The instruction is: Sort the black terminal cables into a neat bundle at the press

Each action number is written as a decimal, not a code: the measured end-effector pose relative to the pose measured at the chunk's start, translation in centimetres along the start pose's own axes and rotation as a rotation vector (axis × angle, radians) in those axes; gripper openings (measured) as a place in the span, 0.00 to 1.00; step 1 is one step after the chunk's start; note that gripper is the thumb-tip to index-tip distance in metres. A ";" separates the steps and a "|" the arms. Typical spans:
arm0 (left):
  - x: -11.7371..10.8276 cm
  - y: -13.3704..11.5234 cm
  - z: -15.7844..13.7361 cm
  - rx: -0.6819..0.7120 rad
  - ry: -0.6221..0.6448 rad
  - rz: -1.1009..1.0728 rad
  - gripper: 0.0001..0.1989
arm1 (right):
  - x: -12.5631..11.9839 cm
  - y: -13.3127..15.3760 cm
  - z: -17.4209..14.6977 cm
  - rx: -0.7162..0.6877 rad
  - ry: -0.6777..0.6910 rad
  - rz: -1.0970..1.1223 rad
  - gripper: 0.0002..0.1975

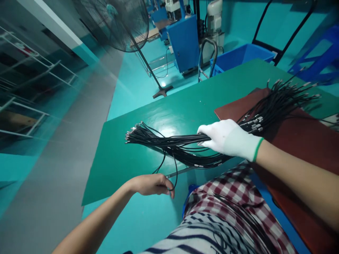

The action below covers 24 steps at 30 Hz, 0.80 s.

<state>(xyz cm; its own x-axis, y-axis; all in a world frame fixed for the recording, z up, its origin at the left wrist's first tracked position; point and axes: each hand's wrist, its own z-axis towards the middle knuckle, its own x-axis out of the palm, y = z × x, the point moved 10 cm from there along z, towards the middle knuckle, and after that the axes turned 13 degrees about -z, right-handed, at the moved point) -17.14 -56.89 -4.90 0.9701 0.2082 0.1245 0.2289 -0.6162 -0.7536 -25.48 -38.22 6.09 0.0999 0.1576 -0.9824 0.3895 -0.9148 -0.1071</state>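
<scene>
My right hand point(224, 137), in a white glove with a green cuff, is closed around a bundle of black cables point(169, 141) above the table. The bundle's metal-tipped ends fan out to the left. More black cables sag beneath it, with small metal fittings along them. My left hand point(153, 184) is bare and hangs by the table's near edge. Its fingers curl around a thin black cable point(176, 169) that loops down from the bundle. Toward the right, the cables spread into a loose pile of metal-tipped ends point(286, 93).
A reddish-brown mat point(241, 104) lies on the green table point(116, 165). Past the far edge stand a floor fan point(143, 53), a blue machine cabinet point(184, 42) and a blue bin point(238, 58). White metal racks point(39, 67) stand at the left. More cables lie across my lap.
</scene>
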 end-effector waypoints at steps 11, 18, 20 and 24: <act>0.6 1.6 5.4 0.095 -0.177 -0.734 0.24 | 0.1 -0.6 0.3 0.047 0.015 0.055 0.15; 0.6 -2.8 5.7 0.255 -0.177 -0.805 0.26 | 0.2 -0.5 0.2 0.047 0.028 0.048 0.15; 1.5 -4.5 4.8 0.280 -0.124 -0.578 0.29 | 0.4 -0.6 0.3 0.058 0.053 0.044 0.16; 3.8 -6.1 3.2 0.292 -0.043 0.095 0.21 | 0.1 -0.7 0.5 0.064 0.056 0.050 0.16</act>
<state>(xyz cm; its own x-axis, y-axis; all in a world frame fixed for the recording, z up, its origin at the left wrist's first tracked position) -15.10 -49.93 -1.93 0.9803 0.1961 0.0217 0.0985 -0.3911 -0.9150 -26.17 -37.72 5.98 0.1700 0.1299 -0.9769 0.3234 -0.9437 -0.0692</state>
